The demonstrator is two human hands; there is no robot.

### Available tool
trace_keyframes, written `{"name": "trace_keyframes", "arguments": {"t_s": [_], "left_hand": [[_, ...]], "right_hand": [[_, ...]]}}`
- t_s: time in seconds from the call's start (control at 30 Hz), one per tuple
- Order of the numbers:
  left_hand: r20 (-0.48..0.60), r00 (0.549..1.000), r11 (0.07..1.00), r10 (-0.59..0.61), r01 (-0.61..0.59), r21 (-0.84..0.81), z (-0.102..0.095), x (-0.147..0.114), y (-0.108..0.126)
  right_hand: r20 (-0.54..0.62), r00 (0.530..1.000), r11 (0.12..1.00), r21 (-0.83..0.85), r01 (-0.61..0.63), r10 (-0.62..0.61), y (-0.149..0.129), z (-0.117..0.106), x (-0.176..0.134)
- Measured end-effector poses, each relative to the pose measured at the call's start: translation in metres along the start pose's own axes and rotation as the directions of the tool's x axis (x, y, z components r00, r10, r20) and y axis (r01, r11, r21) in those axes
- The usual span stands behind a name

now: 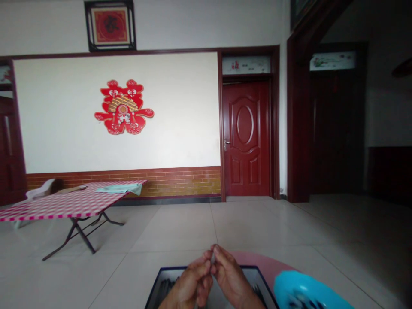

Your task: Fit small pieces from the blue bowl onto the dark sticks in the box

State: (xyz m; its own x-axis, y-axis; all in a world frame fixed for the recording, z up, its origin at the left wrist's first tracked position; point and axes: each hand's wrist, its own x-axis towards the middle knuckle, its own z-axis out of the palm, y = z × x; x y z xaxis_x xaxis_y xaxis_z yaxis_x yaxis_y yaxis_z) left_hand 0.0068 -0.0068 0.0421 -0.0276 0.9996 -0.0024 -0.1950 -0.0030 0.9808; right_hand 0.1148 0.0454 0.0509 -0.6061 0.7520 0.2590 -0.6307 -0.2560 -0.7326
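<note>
Small pale-grey narrow piece [213, 257], material unclear: pinched between the fingers of the left hand [193, 277] and the right hand [229, 274].
Handling, as judged from where I stand: probably light, perhaps smooth enough to slip; whether stiff or soft, fragile or sturdy, cannot be told, the piece being mostly covered. Suggested hold: a gentle fingertip pinch on its exposed sides. Fingers of both hands: together, clamped on the piece. Location: over a white rectangular tray with a dark-blue rim [172, 269], dark slender pieces [165, 286] inside. Adjacent: pink curved-edged tabletop [257, 261]; bright-blue plastic bowl [317, 285], dark contents blurred.
</note>
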Motion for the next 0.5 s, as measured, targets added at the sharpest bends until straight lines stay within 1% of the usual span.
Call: {"name": "trace_keyframes", "arguments": {"t_s": [0.07, 0.13, 0.2, 0.27, 0.33, 0.4, 0.47, 0.5], "left_hand": [[-0.034, 0.995, 0.99, 0.092, -0.088, 0.109, -0.002, 0.005, -0.007], [-0.087, 0.97, 0.933, 0.226, -0.19, 0.305, -0.005, 0.008, -0.014], [-0.105, 0.925, 0.809, 0.366, -0.261, 0.526, -0.007, 0.009, -0.018], [-0.088, 0.874, 0.648, 0.478, -0.284, 0.707, -0.009, 0.006, -0.02], [-0.069, 0.846, 0.501, 0.528, -0.244, 0.831, -0.009, 0.002, -0.021], [-0.052, 0.847, 0.392, 0.529, -0.19, 0.9, -0.009, -0.002, -0.021], [-0.025, 0.857, 0.325, 0.515, -0.168, 0.93, -0.009, -0.003, -0.022], [-0.015, 0.854, 0.314, 0.52, -0.175, 0.933, -0.008, -0.002, -0.022]], "right_hand": [[-0.033, 0.999, 0.999, 0.017, -0.038, 0.038, 0.005, -0.004, 0.001], [-0.113, 0.992, 0.998, 0.032, -0.056, 0.059, 0.012, -0.008, 0.001], [-0.195, 0.979, 0.998, 0.026, -0.054, 0.058, 0.019, -0.011, 0.0], [-0.25, 0.967, 0.999, -0.002, -0.044, 0.042, 0.024, -0.013, -0.001], [-0.283, 0.959, 0.999, -0.019, -0.039, 0.032, 0.027, -0.014, -0.002], [-0.318, 0.947, 0.999, -0.015, -0.043, 0.036, 0.028, -0.015, -0.003], [-0.354, 0.935, 0.999, -0.023, -0.035, 0.025, 0.028, -0.015, -0.003], [-0.368, 0.93, 0.999, -0.036, -0.021, 0.006, 0.028, -0.016, -0.002]]}}
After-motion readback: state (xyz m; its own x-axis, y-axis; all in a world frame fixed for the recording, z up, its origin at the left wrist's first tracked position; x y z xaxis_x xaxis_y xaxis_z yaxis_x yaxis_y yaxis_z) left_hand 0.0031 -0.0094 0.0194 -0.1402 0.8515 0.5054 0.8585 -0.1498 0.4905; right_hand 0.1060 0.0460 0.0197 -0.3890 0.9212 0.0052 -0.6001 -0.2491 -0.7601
